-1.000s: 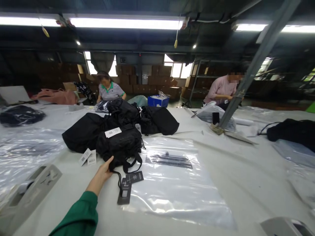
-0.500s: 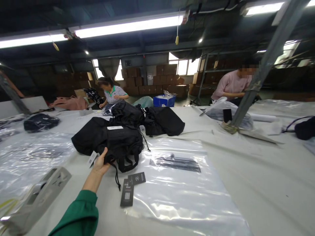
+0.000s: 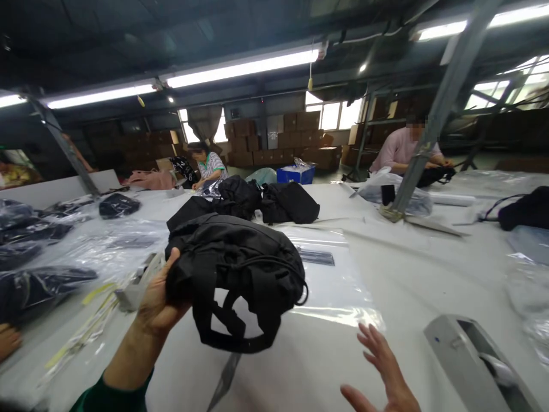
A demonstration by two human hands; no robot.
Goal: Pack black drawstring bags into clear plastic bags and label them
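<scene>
My left hand (image 3: 160, 297) is closed on the left end of a black fabric bag (image 3: 240, 252), lifted above the table with its strap loops hanging down. A dark tag (image 3: 226, 380), blurred, dangles below the bag. Low on the right, my right hand (image 3: 381, 372) is open, fingers spread, apart from the bag and holding nothing. Behind the held bag lies a clear plastic bag (image 3: 334, 286) with a printed dark panel, partly covered by it. More black bags (image 3: 291, 203) rest farther back on the white table (image 3: 412, 269).
A grey tape dispenser (image 3: 476, 366) stands at the right front, another (image 3: 139, 286) at left. Plastic-wrapped dark bags (image 3: 38, 286) lie at far left, near another person's hand (image 3: 8, 340). A metal post (image 3: 433, 131) rises at right. Two people (image 3: 210, 166) work across the table.
My left hand has raised the black bag off the table, bringing it nearer and turning it. My right hand has come into view, open. The camera view has shifted.
</scene>
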